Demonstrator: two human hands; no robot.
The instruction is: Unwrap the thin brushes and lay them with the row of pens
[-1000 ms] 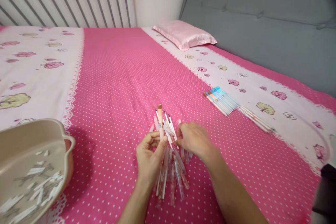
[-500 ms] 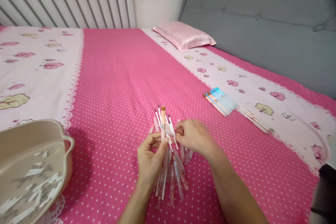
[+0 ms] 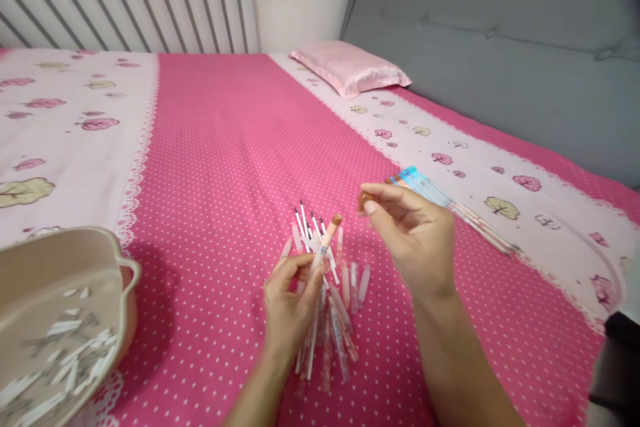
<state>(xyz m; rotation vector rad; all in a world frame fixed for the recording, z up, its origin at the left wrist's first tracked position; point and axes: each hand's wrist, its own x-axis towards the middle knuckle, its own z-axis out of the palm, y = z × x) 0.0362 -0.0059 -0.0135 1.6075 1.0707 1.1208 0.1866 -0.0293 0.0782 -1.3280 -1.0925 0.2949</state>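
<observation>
My left hand (image 3: 289, 303) is closed around a white pen with a brown cap (image 3: 326, 242), tilted up and to the right above a loose pile of pens (image 3: 330, 310) on the pink dotted bedsheet. My right hand (image 3: 413, 233) is lifted to the right of that pen, its thumb and forefinger pinching a small brown piece (image 3: 364, 201) that looks like a pen cap. Part of the pile is hidden under my left hand.
A neat row of pens with blue and orange ends (image 3: 425, 188) lies on the bed at the right. A beige basin (image 3: 55, 320) holding several white strips sits at the lower left. A pink pillow (image 3: 350, 68) lies far back against the grey headboard (image 3: 500, 47).
My right hand has lifted off the pile and moved up and right, now pinching a small brown piece. The pen in my left hand has tilted from upright toward the right.
</observation>
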